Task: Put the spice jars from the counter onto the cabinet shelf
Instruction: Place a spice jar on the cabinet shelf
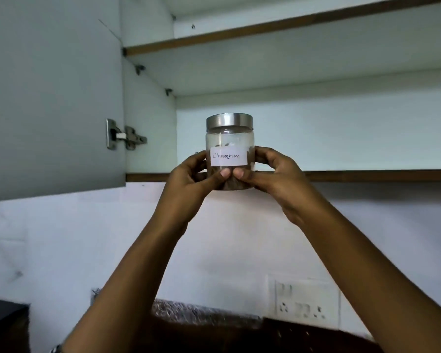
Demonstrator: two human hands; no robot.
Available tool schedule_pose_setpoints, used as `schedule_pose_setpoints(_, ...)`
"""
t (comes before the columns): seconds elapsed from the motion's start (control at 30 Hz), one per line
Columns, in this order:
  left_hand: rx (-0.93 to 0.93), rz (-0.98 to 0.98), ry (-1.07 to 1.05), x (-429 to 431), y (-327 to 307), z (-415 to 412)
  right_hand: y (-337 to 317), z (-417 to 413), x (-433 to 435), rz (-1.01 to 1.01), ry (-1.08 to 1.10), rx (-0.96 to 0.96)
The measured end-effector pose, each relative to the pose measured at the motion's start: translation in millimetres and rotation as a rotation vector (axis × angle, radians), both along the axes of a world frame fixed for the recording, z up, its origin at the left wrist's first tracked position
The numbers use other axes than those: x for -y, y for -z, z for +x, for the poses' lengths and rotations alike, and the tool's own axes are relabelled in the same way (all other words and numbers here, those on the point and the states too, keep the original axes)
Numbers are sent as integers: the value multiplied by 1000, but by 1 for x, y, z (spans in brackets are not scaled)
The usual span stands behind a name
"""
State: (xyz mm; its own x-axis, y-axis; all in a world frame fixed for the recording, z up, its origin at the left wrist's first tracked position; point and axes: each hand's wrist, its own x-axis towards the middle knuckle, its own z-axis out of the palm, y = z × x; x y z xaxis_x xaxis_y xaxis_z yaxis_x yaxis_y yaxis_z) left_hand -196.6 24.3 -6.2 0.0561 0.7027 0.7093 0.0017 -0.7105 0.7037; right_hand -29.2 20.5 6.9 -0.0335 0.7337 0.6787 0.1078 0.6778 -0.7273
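**Cinnamon jar held up at the open cabinet**

You gripped the spice jar [229, 151] from both sides, your left hand [189, 179] and right hand [278, 177] curled round its lower half with the thumbs meeting under the label [229, 159]. The jar stood upright with its steel lid [229, 121] on, in front of the bottom shelf [367, 175], its base below the shelf's front edge. The cabinet door [51, 98] stood open on your left.
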Motion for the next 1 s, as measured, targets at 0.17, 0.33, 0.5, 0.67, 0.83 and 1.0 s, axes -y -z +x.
schedule_pose_setpoints(0.17, 3, -45, -120, -58, -44, -43, -46, -46, -69, -60, -54, 30)
schedule_pose_setpoints(0.33, -132, -87, -247, -105, -63, -76, -67, -83, -123, -168, -70, 62)
schedule_pose_setpoints(0.5, -260, -156, -333, -136, -68, -100, -77, -116, -160, -289, -46, 123)
schedule_pose_setpoints(0.67, -348, -197, -429, -150, -66, -111, -79, -132, -175, -362, 15, 204)
schedule_pose_setpoints(0.83, -403, -191, -643, -162, -66, -118, -79, -155, -194, -363, 134, 307)
schedule_pose_setpoints(1.0, -423, -151, -842, -162, -59, -116, -77, -171, -209, -370, 176, 292)
